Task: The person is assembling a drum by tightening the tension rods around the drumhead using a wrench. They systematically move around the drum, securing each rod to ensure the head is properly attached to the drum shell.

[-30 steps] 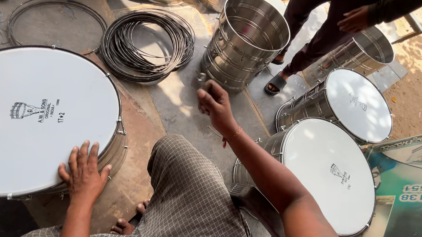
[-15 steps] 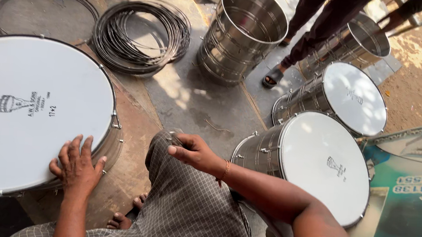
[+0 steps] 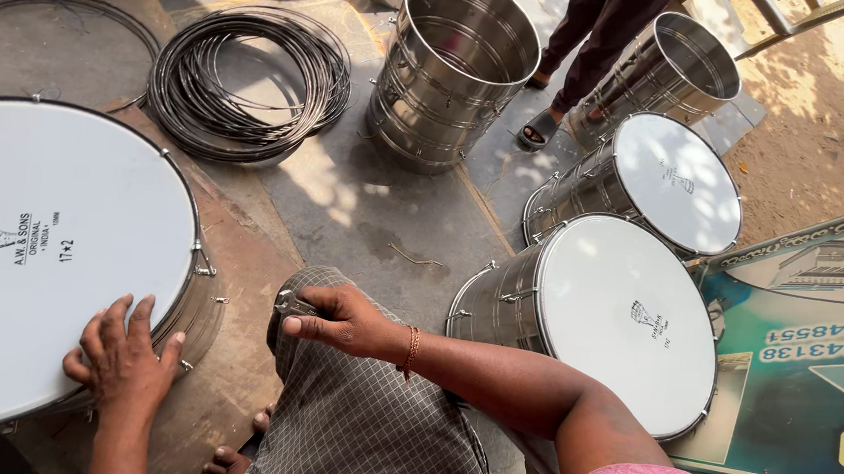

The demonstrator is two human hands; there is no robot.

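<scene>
Where the right hand (image 3: 340,319) rests on the checked-cloth knee (image 3: 348,412), we find it closed around a small metal fitting (image 3: 288,304), a dull grey hooked piece that juts out past the fingertips toward the large drum (image 3: 39,257). We cannot make out its exact form at this size. The left hand (image 3: 121,359) lies open and flat, fingers spread, on the white head of that large drum, near its lower rim. The drum head is smooth and white with a small dark printed mark, and metal lugs show along its steel edge. Beside the right forearm we note a second white-headed steel drum (image 3: 616,318) lying on its side, touching a third (image 3: 662,181) behind it. Farther off stand two open steel shells (image 3: 455,69), and a coil of dark wire hoops (image 3: 248,83) lies on the floor. Another person's sandalled foot (image 3: 541,128) stands between the shells.
</scene>
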